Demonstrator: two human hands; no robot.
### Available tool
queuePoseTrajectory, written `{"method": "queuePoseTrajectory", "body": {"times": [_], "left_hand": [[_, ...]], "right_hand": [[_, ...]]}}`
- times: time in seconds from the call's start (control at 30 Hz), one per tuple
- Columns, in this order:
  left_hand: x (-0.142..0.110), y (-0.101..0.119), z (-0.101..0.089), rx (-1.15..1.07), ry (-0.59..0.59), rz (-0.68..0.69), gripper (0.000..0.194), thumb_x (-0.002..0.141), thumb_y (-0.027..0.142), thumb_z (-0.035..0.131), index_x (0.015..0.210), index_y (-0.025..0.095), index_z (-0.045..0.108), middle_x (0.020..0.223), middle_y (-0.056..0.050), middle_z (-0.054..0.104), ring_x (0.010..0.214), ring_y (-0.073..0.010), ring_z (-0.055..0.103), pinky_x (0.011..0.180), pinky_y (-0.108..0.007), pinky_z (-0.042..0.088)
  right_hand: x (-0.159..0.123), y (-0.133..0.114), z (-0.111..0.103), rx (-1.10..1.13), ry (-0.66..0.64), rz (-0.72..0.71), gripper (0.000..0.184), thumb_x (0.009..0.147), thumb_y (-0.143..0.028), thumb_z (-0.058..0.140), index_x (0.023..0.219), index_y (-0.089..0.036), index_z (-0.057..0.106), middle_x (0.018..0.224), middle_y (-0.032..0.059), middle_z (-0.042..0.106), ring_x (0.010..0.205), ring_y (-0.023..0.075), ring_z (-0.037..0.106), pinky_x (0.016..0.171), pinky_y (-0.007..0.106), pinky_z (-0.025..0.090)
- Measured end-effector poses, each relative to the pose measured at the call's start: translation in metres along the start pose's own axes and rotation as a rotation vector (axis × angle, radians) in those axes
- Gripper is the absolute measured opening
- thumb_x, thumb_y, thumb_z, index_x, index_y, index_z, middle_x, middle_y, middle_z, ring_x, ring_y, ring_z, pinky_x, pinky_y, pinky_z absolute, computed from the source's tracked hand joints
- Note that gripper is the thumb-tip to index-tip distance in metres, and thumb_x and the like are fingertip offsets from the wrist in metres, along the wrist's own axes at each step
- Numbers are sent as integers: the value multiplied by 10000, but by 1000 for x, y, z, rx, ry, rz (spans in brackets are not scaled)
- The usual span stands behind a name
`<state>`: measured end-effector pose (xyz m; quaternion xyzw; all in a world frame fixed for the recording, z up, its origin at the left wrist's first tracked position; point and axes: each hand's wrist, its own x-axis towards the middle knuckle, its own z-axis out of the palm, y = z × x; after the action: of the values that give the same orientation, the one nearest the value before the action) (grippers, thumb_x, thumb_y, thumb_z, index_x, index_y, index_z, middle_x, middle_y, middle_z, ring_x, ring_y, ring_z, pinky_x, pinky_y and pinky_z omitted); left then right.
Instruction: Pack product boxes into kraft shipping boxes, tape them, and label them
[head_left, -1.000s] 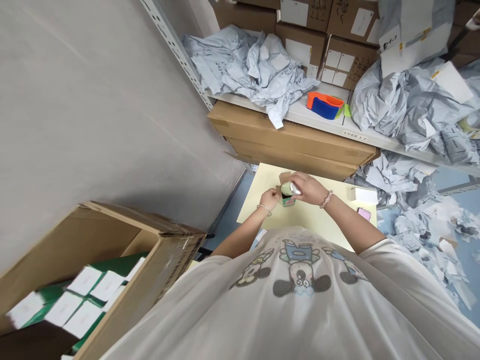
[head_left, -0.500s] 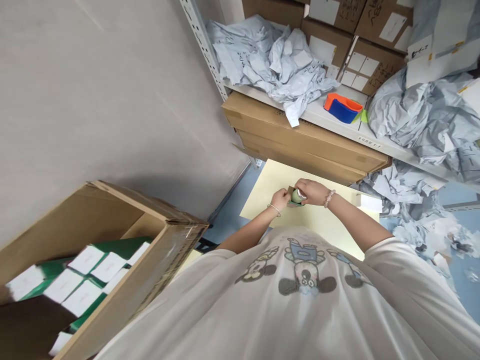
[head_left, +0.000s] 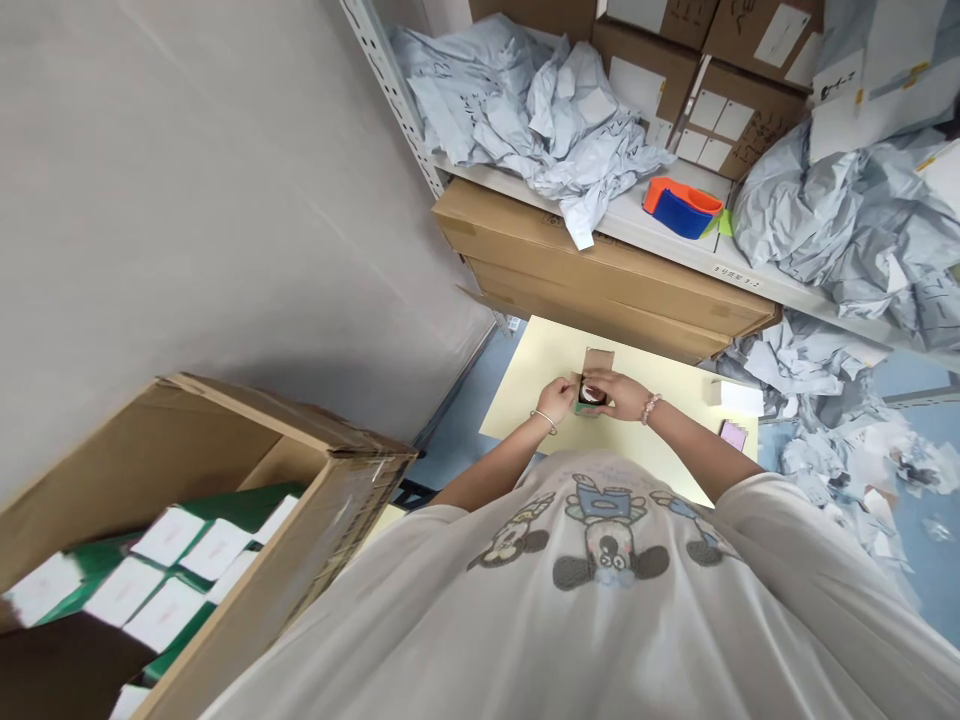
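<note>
A small green carton with a brown flap standing open [head_left: 598,361] sits on the pale yellow table [head_left: 540,360]. My left hand [head_left: 556,399] grips the carton's left side, fingers curled. My right hand [head_left: 615,394] is closed over the carton's top, pressing down on a round item [head_left: 592,394] that sits in the opening; only its top shows. Both wrists wear bracelets.
A large open cardboard box [head_left: 247,470] with several green and white cartons stands at my lower left. Flat brown boxes [head_left: 585,275] lie under a shelf piled with crumpled grey mailer bags [head_left: 540,110]. An orange and blue tape dispenser [head_left: 681,209] rests on the shelf. Crumpled paper [head_left: 825,400] litters the right; a white slip [head_left: 739,397] and pink item [head_left: 731,434] lie on the table.
The pale green bottle that my right hand held above the carton has gone down into it. The brown flap now stands up behind my hands.
</note>
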<state>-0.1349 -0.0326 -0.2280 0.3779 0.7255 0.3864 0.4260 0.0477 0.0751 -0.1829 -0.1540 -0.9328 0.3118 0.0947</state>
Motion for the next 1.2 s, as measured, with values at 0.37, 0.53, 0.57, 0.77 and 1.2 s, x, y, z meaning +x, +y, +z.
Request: {"method": "queuePoseTrajectory", "body": {"times": [0.37, 0.53, 0.57, 0.77, 1.2], "left_hand": [[12, -17, 7, -131, 41, 138, 70, 878, 266, 616, 847, 204, 612, 951, -36, 666, 772, -161, 626, 775, -318, 533], [24, -20, 14, -247, 30, 131, 378, 708, 135, 736, 1051, 205, 593, 1162, -75, 637, 872, -173, 679, 884, -392, 571], [24, -20, 15, -266, 0, 155, 379, 708, 126, 712, 1060, 208, 596, 1224, -87, 630, 939, -188, 690, 920, -407, 569], [18, -15, 3, -149, -166, 263, 239, 692, 102, 567, 906, 193, 622, 1391, -120, 605, 1274, -256, 628, 1108, -462, 487], [1, 1, -12, 193, -293, 498, 259, 782, 150, 698, 1015, 211, 601, 1481, -143, 511, 1366, -275, 555, 969, -406, 590]], "right_hand": [[-37, 7, 55, 594, 649, 859, 472, 720, -489, 774, 1072, -212, 622, 1121, 90, 684, 838, 200, 650, 826, 427, 584], [-28, 4, 65, 594, 582, 841, 682, 723, -422, 790, 1344, -234, 579, 1245, 108, 620, 842, 187, 622, 819, 424, 598], [-28, 4, 64, 575, 587, 777, 677, 742, -388, 775, 1375, -250, 577, 1295, 116, 594, 873, 191, 627, 817, 418, 603], [-41, 0, 55, 369, 501, 298, 338, 819, -207, 679, 1148, -242, 750, 1364, 134, 578, 1213, 268, 617, 916, 432, 606], [-47, 11, 70, -8, 431, 199, 203, 946, -242, 675, 1114, -266, 787, 1288, 120, 722, 1193, 279, 673, 1048, 535, 553]]}}
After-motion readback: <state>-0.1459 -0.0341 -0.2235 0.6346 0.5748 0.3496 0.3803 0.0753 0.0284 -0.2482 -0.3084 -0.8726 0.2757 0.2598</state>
